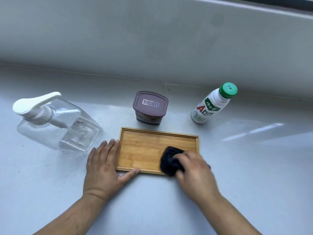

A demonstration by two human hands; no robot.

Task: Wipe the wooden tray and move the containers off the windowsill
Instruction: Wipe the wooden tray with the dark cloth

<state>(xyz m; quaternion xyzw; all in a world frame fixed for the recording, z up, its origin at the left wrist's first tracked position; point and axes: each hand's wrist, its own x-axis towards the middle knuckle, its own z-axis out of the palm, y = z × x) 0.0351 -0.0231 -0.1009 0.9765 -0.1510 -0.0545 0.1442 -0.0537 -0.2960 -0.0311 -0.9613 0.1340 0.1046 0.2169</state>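
A flat wooden tray (144,146) lies on the pale windowsill in front of me. My right hand (194,168) presses a black cloth (170,161) onto the tray's right front part. My left hand (103,165) lies flat against the tray's left edge, thumb along its front rim. Behind the tray stands a brown Hershey's tub (149,107). A white bottle with a green cap (213,102) stands at the back right. A clear pump bottle with a white pump head (55,121) stands at the left.
The windowsill surface (245,167) runs wide to both sides and toward me. A grey wall (152,39) rises just behind the containers, with a window frame edge at the top right.
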